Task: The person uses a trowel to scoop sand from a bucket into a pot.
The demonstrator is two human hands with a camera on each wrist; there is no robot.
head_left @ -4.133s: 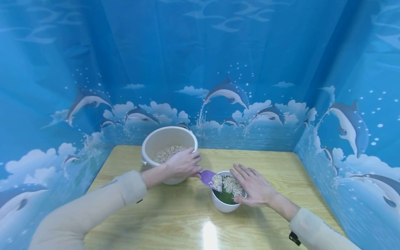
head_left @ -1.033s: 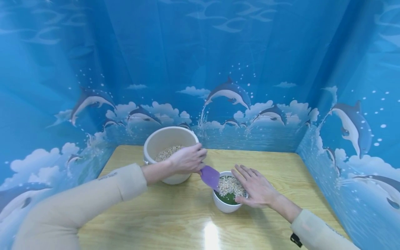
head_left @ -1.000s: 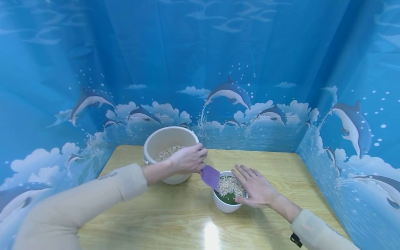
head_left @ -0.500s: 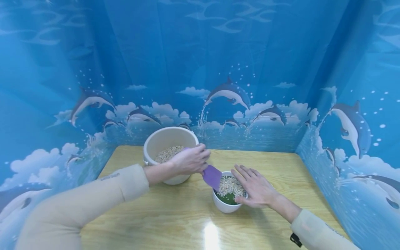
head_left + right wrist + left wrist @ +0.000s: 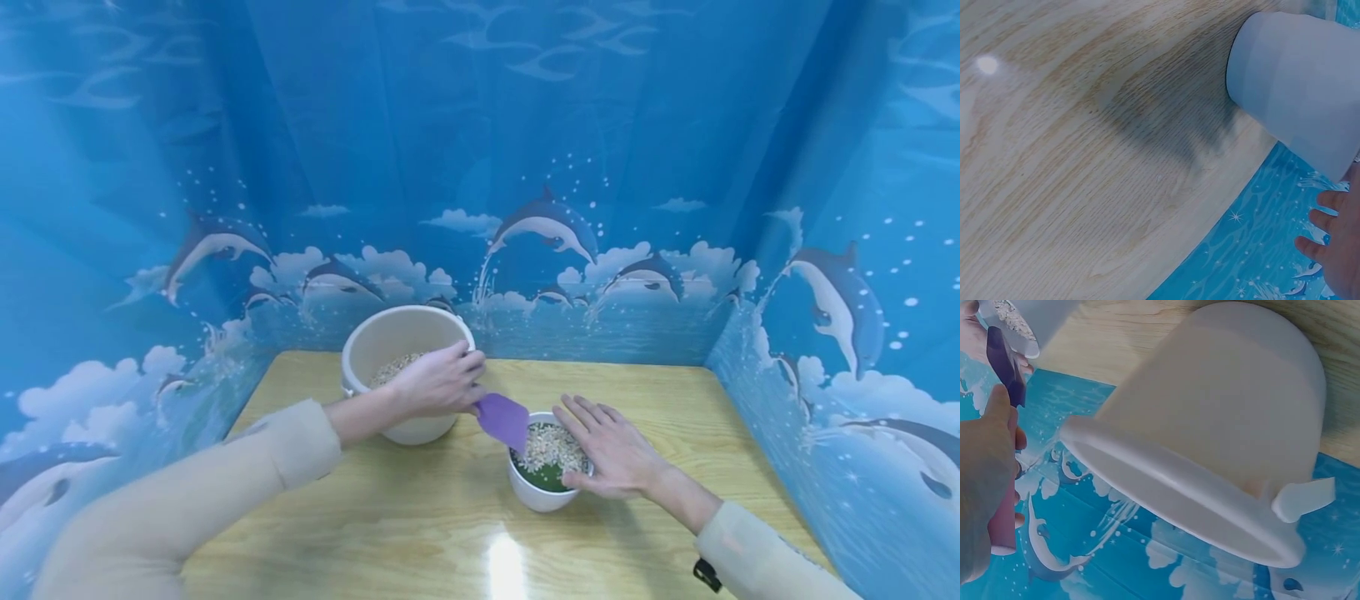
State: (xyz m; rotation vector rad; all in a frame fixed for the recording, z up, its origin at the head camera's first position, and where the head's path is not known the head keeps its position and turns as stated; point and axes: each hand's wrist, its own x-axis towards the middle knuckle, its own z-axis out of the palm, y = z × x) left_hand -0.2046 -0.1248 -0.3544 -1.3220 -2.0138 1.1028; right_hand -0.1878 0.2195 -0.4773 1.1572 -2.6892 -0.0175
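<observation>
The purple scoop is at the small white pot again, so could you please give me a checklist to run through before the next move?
1. Scoop grip: left hand grips the purple scoop by its handle. Ok.
2. Scoop position: its blade sits at the near-left rim of the small white pot, over the opening. Ok.
3. Pot steadied: right hand lies flat with straight fingers on the pot's right rim. Ok.
4. Room in the pot: pale gravel covers most of the top, with green showing at the front. Ok.
5. Supply: the large white bucket holds gravel. Ok.
6. Spills on the wooden table: cannot tell.
</observation>
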